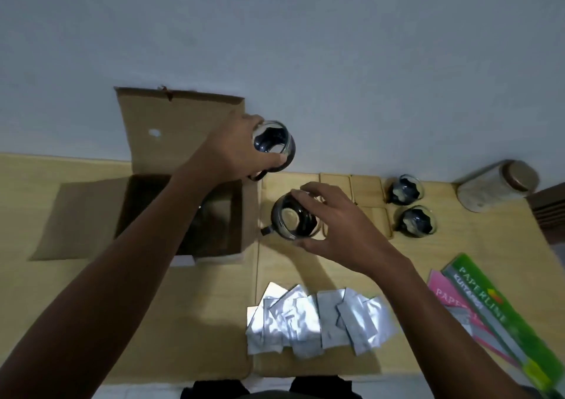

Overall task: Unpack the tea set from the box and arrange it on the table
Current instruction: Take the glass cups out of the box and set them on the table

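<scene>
An open cardboard box (247, 215) stands on the wooden table (91, 276), its lid flap raised against the wall. My left hand (232, 151) holds a glass tea cup with a dark holder (275, 142) in the air, just above the box's far right corner. My right hand (339, 230) grips a second such cup (290, 218) by its rim, low over the table right of the box. Two more cups (403, 189) (415, 221) stand upright on the table at the far right. The box's inside is dark.
Several silver foil sachets (318, 319) lie spread near the table's front edge. Green and pink paper packs (495, 316) lie at the right edge. A lidded jar (495, 184) rests on its side at the far right by the wall. Flat wooden coasters (363, 184) lie behind the cups.
</scene>
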